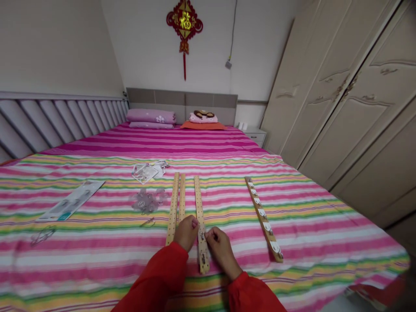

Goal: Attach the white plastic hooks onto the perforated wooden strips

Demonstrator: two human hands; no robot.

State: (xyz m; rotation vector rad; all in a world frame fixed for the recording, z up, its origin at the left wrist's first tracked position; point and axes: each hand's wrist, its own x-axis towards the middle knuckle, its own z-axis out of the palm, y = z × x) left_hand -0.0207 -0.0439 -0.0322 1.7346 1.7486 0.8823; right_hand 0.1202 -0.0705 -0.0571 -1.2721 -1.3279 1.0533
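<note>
A narrow wooden strip with rows of holes (199,203) lies lengthwise in front of me, with small shiny metal pieces (203,258) on its near end. My left hand (186,233) is curled closed against the strip's left edge; what its fingers grip is hidden. On the other side, my right hand (221,249) pinches beside a small metal piece (202,235), and I cannot make out what is between the fingertips. Two more perforated strips, one (173,210) and another (182,195), lie to the left, partly behind my left hand.
To the right lies a wooden strip (270,237) carrying several white, round-backed metal hooks. Clear plastic pieces (146,200), scissors (148,222), packets (149,171), a long blister card (73,201) and a clear loop-shaped item (43,235) lie leftward on the striped bedspread (227,190).
</note>
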